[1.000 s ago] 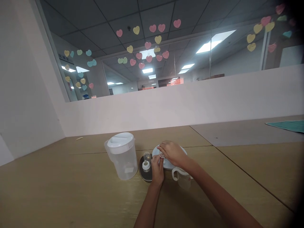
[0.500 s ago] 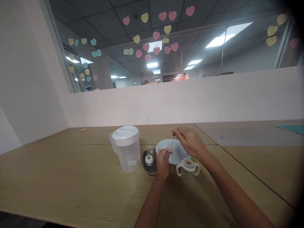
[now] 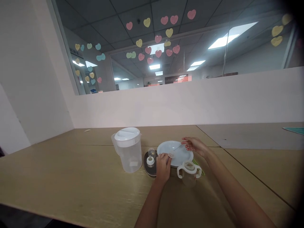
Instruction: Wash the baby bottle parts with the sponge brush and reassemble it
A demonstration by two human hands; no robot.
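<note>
My left hand (image 3: 163, 165) is closed on a small round translucent piece (image 3: 171, 155), held over the near left part of a white basin (image 3: 187, 157). A thin stick (image 3: 177, 147) slants from that piece up to my right hand (image 3: 195, 145), whose fingers pinch its upper end. Whether the stick's lower tip is inside the piece, I cannot tell. Below my right forearm stands a clear baby bottle (image 3: 189, 173) with two white handles and an uncapped mouth. Beside my left hand, a small bottle with a white collar (image 3: 150, 161) rests on a dark tray (image 3: 147, 171).
A clear plastic pitcher (image 3: 130, 155) with a white lid stands left of the tray. Something green (image 3: 202, 171) lies behind the handled bottle. A teal mat edge (image 3: 294, 130) shows at far right. The wall (image 3: 142, 110) bounds the table's back.
My right hand has moved right and slightly down, and its fingers are more spread. The stick now leans at a flatter angle. My left hand keeps the small piece, slightly lower.
</note>
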